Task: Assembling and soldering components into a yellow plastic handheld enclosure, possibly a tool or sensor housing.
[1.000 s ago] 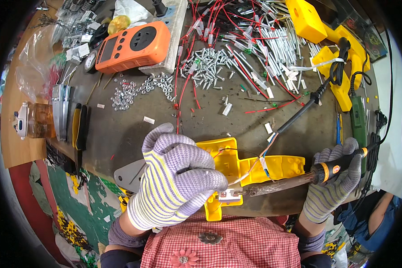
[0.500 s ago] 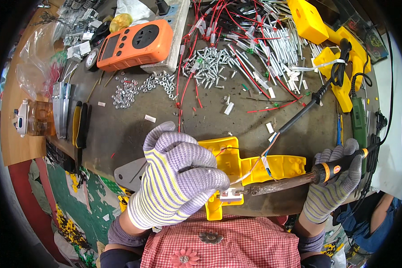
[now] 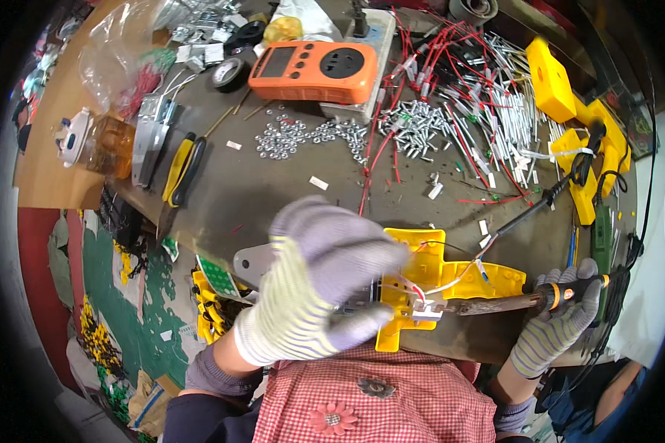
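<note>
My right hand [image 3: 547,336], in a striped glove, grips a soldering iron [image 3: 495,303] by its dark handle with orange bands. The iron's tip touches or lies right beside a small white part [image 3: 425,311] with wires at it. That part sits over a yellow plastic shell [image 3: 506,281] shaped like a tool housing, with wires running across it. Left of the shell, my left hand [image 3: 310,277] is blurred, its thumb and fingers apart with nothing seen between them. It hides part of a grey metal plate [image 3: 250,258] and the shell's left edge.
Nuts [image 3: 279,139], screws [image 3: 421,127], long metal rods [image 3: 504,111] and red wires lie at the back. An orange meter [image 3: 310,71] stands there too. Pliers [image 3: 179,173] lie left, yellow shells [image 3: 553,81] back right. A cable [image 3: 524,212] crosses at right.
My left hand has opened from its pinch and drawn back from the white part. The iron remains at that part. The whole view has shifted, with the bench appearing further right.
</note>
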The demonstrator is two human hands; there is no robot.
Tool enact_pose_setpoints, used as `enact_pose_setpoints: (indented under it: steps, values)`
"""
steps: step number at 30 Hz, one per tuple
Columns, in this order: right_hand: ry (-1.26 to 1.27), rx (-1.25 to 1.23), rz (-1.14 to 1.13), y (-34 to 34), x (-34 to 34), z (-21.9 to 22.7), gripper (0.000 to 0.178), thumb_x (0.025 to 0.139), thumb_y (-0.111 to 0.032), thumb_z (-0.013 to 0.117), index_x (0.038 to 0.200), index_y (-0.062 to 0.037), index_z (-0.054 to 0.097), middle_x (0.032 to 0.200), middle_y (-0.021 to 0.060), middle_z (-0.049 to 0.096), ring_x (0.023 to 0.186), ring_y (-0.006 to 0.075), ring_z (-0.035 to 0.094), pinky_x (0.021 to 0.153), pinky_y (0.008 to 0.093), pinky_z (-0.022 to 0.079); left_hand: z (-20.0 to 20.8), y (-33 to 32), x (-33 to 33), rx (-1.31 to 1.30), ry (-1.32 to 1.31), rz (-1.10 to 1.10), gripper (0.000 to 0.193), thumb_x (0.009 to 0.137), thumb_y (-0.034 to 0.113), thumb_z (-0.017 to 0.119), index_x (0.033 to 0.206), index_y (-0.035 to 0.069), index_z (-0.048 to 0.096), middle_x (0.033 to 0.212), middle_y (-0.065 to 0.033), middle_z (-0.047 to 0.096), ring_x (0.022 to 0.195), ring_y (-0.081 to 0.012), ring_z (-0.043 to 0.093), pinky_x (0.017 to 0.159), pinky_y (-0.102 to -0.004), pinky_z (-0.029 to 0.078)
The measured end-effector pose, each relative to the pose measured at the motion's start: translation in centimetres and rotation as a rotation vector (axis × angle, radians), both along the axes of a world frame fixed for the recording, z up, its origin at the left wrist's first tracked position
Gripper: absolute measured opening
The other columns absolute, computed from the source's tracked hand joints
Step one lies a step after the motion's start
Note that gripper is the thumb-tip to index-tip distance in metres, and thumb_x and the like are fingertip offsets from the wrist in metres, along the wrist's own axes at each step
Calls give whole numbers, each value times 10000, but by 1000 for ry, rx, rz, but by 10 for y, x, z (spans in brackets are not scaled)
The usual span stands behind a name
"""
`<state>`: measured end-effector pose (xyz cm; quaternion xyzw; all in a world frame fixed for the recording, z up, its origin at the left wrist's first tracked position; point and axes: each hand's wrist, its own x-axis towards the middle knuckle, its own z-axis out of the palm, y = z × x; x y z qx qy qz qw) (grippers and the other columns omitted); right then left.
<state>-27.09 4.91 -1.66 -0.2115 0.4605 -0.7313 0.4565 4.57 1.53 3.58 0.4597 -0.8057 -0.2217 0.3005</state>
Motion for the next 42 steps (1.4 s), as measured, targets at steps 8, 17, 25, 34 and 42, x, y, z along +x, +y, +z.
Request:
enact_pose_setpoints:
  steps: [8,17,25,34,42]
  values:
    - [-39,3,-44,-4,5,4,340,987,-387,618,1151,-89,612,829,39,634,709,169,599,683,312,508,-21,23,52,-55,-218,380,287,808,199,768,1031,44,677,1057,-113,615,1020,-263,589,909,-379,475]
    - [-126,-24,-39,-5,9,2,344,976,-375,645,1127,-70,589,790,37,607,669,170,613,653,324,556,-9,24,19,-165,8,337,92,824,16,653,901,66,655,883,-89,634,868,-286,600,859,-425,464]
    - [-79,82,-52,-7,12,10,364,973,-378,654,1145,-62,597,777,29,594,641,151,586,622,289,526,11,9,-21,-108,-92,-33,64,873,136,661,872,72,657,813,-74,566,790,-263,538,770,-393,431]
    - [-39,76,3,-8,15,9,407,970,-377,658,1192,-45,580,810,38,572,676,141,573,696,300,527,8,2,-25,-172,-200,-34,75,825,72,677,899,85,672,849,-68,595,791,-266,550,758,-399,437]
    - [16,128,-4,-11,18,14,388,962,-388,663,1139,-52,583,731,22,547,557,118,512,555,236,453,7,-1,-26,-148,-233,-64,91,810,107,690,901,100,679,847,-62,594,790,-274,553,767,-411,424]
